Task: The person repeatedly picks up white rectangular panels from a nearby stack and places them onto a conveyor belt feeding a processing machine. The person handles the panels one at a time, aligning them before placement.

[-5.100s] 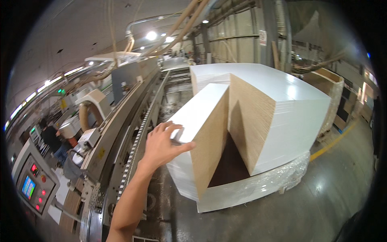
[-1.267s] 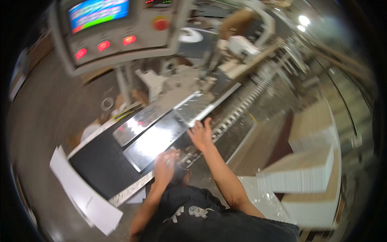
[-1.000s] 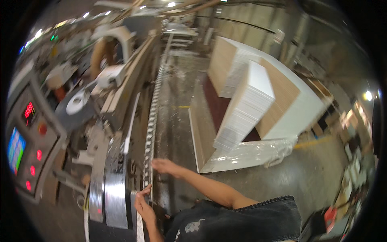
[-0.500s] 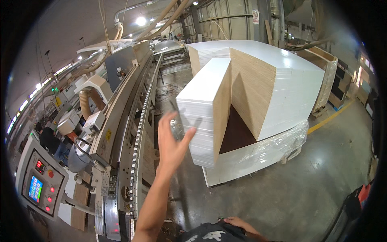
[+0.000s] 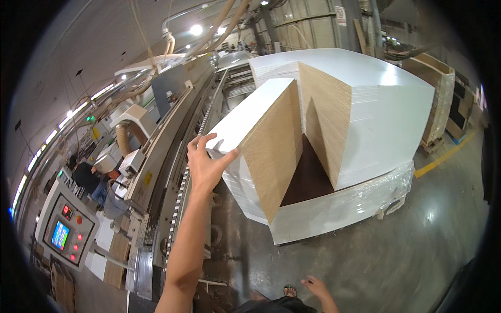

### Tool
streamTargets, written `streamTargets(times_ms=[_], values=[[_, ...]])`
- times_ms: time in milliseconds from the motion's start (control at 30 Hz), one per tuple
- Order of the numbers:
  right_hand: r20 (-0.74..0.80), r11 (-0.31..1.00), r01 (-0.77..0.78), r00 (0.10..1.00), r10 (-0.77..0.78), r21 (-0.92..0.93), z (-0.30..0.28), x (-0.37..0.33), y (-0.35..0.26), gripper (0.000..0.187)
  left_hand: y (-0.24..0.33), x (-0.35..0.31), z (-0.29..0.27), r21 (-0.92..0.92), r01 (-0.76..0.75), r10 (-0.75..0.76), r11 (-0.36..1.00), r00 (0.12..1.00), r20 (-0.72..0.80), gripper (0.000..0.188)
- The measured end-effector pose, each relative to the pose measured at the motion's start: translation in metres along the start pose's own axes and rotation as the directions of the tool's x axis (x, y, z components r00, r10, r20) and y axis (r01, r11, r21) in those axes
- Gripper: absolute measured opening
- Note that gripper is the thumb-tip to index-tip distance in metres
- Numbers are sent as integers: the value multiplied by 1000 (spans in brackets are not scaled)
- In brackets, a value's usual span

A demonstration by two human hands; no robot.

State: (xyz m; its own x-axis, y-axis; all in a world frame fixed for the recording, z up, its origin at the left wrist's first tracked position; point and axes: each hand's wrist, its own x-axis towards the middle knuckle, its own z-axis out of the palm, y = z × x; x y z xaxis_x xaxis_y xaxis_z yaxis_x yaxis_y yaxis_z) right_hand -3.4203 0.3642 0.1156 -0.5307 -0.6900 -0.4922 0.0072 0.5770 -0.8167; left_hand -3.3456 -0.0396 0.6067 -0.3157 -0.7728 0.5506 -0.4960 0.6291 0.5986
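Note:
My left hand (image 5: 205,163) is at the near top corner of a narrow stack of white panels (image 5: 255,110). Its thumb and fingers are spread along the top edge, touching the uppermost panel; the fingertips' undersides are hidden. The stack's long side shows light-brown wood tone, and its near end shows many thin white layers. Low in the picture, my right hand (image 5: 316,286) hangs over the floor with fingers loosely apart, holding nothing. To the right of the narrow stack stands a larger stack of white panels (image 5: 389,133), with a dark brown base board (image 5: 309,180) showing between the two.
Along the left runs a long machine with a toothed track (image 5: 182,197). A control panel (image 5: 68,224) with a screen and red lit buttons stands at its near end. A person (image 5: 86,175) is beyond it. Clear plastic wrap (image 5: 389,190) hangs around the pallet load. Tall crates (image 5: 441,99) stand far right.
My left hand has moved from in front of the stack's near end up onto its top edge. The view has shifted, and more of my right hand shows.

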Motion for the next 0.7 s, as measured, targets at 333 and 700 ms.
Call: streamTargets(times_ms=[333, 700], values=[[405, 612, 210, 583, -705, 762, 30, -3, -365, 78, -37, -119, -175, -45, 55, -53, 997, 998, 31, 100], [476, 635, 55, 614, -630, 770, 169, -79, -489, 44, -193, -383, -302, -756, 258, -517, 601, 848, -121, 130]])
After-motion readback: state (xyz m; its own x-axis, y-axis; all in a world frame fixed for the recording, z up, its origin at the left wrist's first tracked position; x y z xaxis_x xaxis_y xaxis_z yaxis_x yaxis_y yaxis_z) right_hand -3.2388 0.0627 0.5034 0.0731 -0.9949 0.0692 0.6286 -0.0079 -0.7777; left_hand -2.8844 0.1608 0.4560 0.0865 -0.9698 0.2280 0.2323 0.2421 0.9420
